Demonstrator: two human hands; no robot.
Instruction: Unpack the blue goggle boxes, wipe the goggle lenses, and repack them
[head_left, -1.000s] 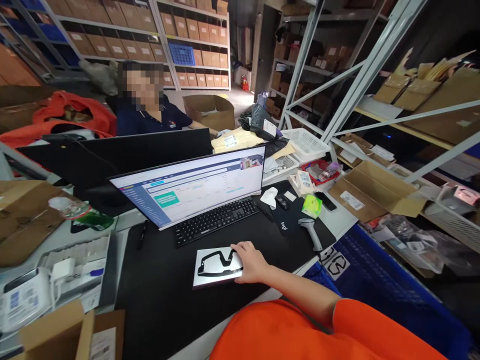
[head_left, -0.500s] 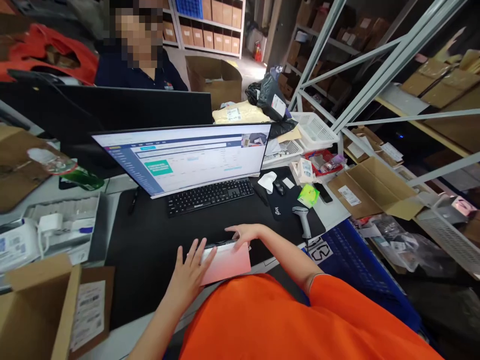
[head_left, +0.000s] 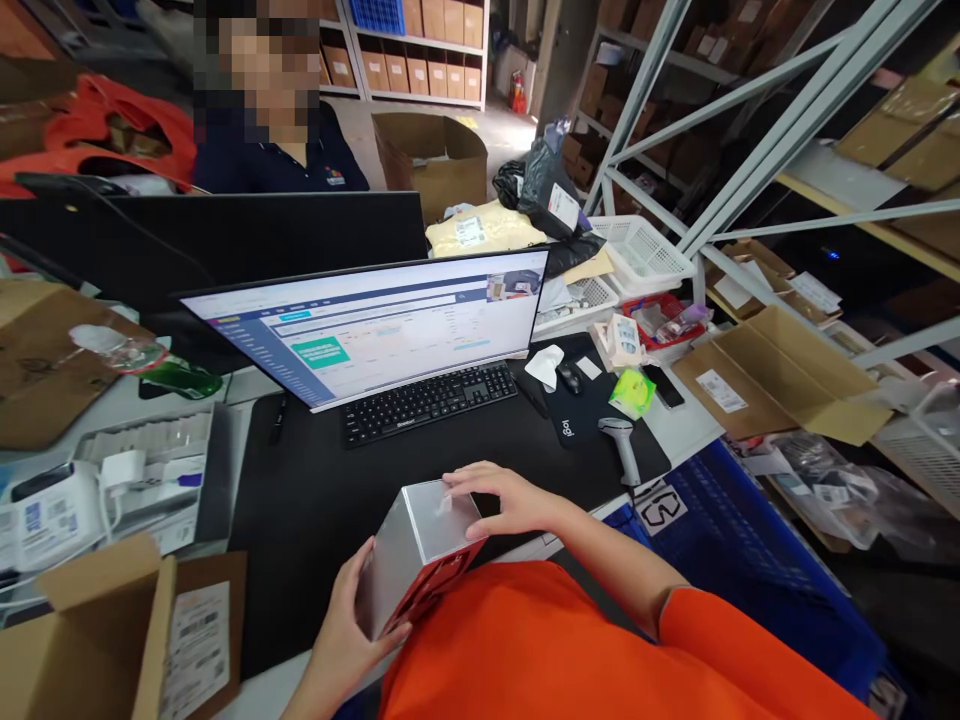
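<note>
A shiny silver box (head_left: 399, 548) is tilted up at the front of the black desk mat, close to the orange shirt. My left hand (head_left: 354, 612) is wrapped around its lower left end, thumb on the near side and fingers along the far side. Across the upper right end lies my right hand (head_left: 504, 497), its fingers on the top face and its thumb at the near edge. The side turned toward the shirt reflects orange and carries dark markings too small to read. Beyond the box are a black keyboard (head_left: 431, 403) and a lit monitor (head_left: 375, 325).
To the right lie a barcode scanner (head_left: 621, 450), a mouse (head_left: 571, 377), a green packet (head_left: 632, 393) and a phone (head_left: 665, 386). An open carton (head_left: 97, 630) stands at the near left, another (head_left: 772, 375) at the right. A person (head_left: 277, 150) is behind the monitors.
The box has been turned and raised, so silver faces show instead of the pale pink one. My left hand has moved from lying flat on top to gripping its end.
</note>
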